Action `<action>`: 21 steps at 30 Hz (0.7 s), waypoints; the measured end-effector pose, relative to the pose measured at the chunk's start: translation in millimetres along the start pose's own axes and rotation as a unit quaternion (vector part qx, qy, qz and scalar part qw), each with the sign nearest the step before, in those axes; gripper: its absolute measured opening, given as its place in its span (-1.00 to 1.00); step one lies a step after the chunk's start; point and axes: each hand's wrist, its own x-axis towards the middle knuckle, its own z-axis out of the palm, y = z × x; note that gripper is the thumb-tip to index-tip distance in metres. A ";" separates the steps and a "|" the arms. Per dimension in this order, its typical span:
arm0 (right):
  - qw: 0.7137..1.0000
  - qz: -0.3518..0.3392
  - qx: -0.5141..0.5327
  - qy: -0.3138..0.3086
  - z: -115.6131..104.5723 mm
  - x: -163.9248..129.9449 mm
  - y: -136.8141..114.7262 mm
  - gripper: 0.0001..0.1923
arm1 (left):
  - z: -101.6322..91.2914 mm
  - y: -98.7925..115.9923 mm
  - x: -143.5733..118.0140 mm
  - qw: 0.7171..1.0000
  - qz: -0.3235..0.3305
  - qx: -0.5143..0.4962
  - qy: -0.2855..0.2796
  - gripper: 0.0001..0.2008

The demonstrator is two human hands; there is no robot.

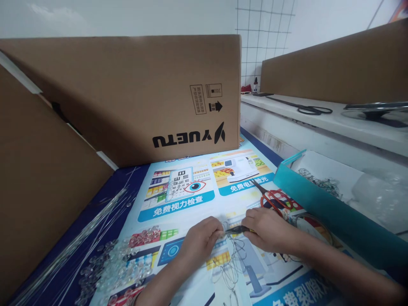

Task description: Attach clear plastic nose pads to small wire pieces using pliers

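Observation:
My right hand point(266, 227) is closed around a pair of pliers point(236, 230) with dark, narrow jaws that point left. Right at the jaw tips, the fingers of my left hand point(204, 238) are pinched on a thin wire, whose end they partly hide. Several looped thin wires point(234, 255) lie on the printed sheet below and between both hands. Just beyond my right hand rest red-handled scissors point(276, 199), their blades pointing away to the left.
Clear beads point(127, 263) are heaped at left beside long straight wires point(95, 231). A large cardboard box point(127, 97) stands behind. A teal box point(331, 216) at right holds wire pieces and a plastic bag. Black scissors point(310, 109) lie on the white ledge.

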 end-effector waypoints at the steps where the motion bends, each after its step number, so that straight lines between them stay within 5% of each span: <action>1: 1.000 0.000 -0.001 0.003 -2.5 -1.1 2.1 -0.78 | -0.3 0.0 0.0 1.000 0.001 0.000 -0.001 -0.83; 11: 0.993 -0.050 -0.105 0.018 -8.6 -4.1 6.0 -0.82 | -1.4 -1.5 -1.6 0.999 0.008 0.042 -0.008 -0.85; 21: 0.987 -0.028 -0.157 0.004 -4.4 -5.5 -11.7 -0.90 | -5.0 1.8 0.1 0.997 0.007 0.079 -0.016 -0.83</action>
